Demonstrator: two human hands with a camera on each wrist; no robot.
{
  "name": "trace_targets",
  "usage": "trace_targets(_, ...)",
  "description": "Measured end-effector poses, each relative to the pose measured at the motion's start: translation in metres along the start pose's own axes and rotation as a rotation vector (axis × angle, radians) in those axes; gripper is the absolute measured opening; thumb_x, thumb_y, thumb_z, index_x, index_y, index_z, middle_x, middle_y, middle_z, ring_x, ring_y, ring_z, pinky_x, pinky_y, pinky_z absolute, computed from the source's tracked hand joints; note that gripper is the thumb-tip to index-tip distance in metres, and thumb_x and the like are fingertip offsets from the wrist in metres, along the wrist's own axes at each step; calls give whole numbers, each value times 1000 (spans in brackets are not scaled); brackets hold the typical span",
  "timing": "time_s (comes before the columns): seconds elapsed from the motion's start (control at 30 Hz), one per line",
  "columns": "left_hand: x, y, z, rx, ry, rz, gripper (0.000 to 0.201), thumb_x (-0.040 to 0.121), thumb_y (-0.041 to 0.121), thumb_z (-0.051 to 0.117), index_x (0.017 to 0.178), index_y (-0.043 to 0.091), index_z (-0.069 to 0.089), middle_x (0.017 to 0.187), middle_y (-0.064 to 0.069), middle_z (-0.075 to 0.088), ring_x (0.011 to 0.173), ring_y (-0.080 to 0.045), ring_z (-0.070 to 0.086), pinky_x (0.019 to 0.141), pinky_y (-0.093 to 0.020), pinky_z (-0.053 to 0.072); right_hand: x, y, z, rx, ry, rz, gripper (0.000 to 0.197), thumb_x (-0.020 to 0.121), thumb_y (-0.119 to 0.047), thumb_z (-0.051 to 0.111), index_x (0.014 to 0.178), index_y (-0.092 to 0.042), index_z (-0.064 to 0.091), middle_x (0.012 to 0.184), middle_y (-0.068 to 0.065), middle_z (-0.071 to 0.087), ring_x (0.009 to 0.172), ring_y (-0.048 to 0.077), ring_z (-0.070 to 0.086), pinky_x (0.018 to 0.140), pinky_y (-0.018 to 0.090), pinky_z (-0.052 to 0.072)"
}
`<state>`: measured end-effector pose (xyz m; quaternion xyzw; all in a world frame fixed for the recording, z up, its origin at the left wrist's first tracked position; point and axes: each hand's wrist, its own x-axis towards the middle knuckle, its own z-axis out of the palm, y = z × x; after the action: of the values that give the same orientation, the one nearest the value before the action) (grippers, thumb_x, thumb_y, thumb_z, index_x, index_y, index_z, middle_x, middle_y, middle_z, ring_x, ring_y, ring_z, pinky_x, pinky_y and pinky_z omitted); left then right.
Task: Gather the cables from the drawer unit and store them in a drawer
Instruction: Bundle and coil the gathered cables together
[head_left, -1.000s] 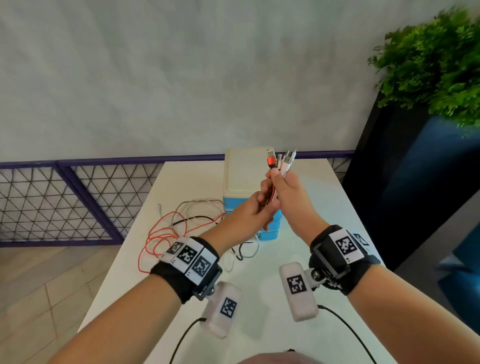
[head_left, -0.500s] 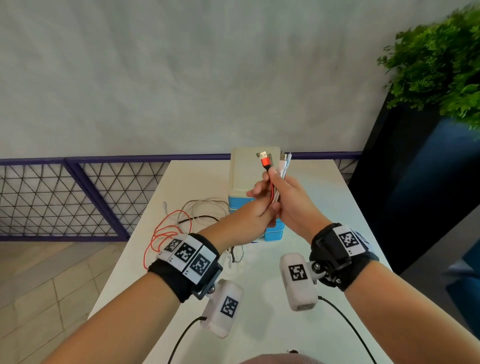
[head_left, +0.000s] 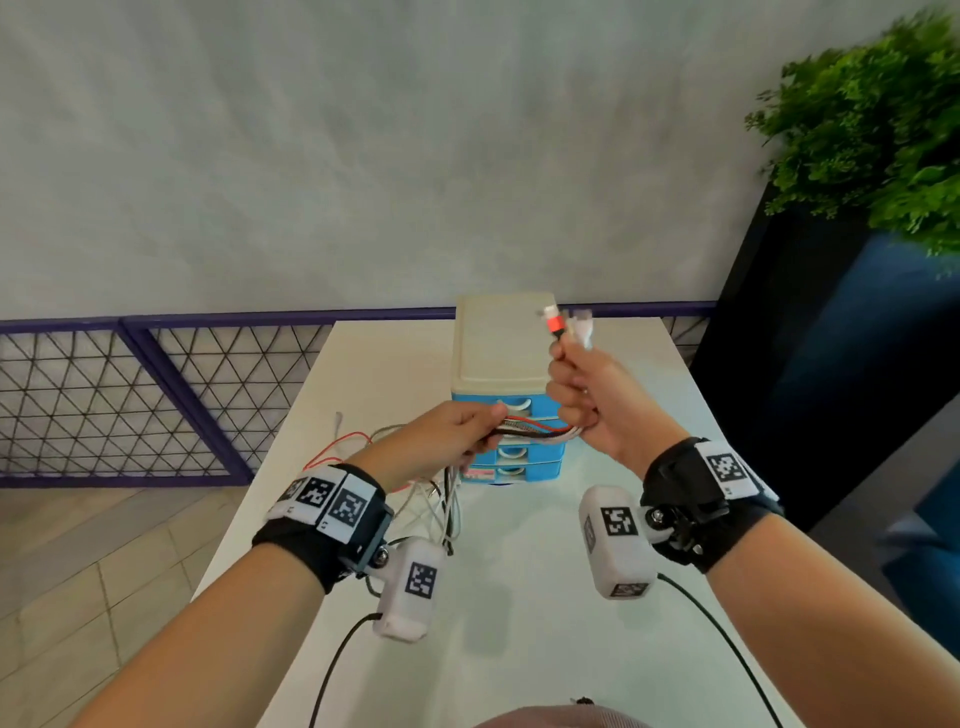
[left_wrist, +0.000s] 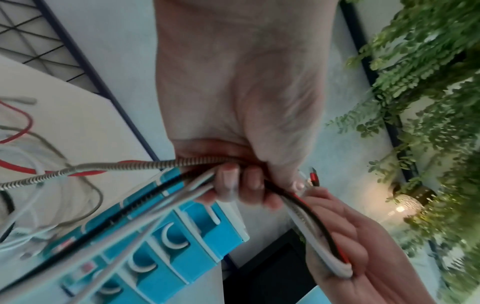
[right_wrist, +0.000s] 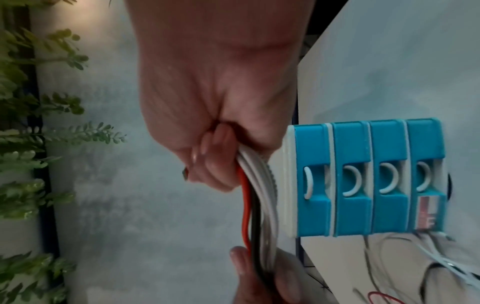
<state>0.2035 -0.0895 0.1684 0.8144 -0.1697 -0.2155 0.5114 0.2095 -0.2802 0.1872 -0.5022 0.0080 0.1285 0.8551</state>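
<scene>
To tidy the bundle of red, black, white and braided cables (head_left: 530, 432), the left hand (head_left: 441, 441) should slide outward along it while the right hand (head_left: 592, 400) grips firmly, so the loose tails at lower left gather evenly. Both hands are clenched round the bundle at frame centre, before the closed blue 4-drawer plastic unit (head_left: 506, 364).
</scene>
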Motion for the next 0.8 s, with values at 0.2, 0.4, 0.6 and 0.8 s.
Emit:
trace_targets(0.2,-3,14,-4,319,-157,51,34,99,35,40,105,10,63,99,-5,68,82,-2,58,80,-20,48,-17,-2,-2,-24,-367,296,13,93,-23,47,87,-12,50,50,-9,31,32,-1,27,27,11,19)
trace_targets(0.4,-8,31,-10,467,-184,92,27,98,34,44,82,21,62,75,11,58,74,-10,55,78,-27,45,-11,8,4,-30,-192,149,21,98,-30,48,89,-16,61,83,4,67,84,17,66,79,37,52)
trace_targets(0.6,-3,40,-6,592,-39,125,20,95,27,51,76,28,52,74,17,55,74,-8,54,61,-10,37,-14,13,9,-193,-130,193,27,101,-35,41,112,-16,57,107,20,68,87,28,69,82,46,54)
trace_targets(0.8,1,37,-2,467,140,145,37,84,29,67,89,20,31,74,-4,58,63,-18,52,56,-28,43,-20,20,22,-157,-127,238,21,101,-36,41,114,-23,53,102,18,68,95,31,71,71,40,60)
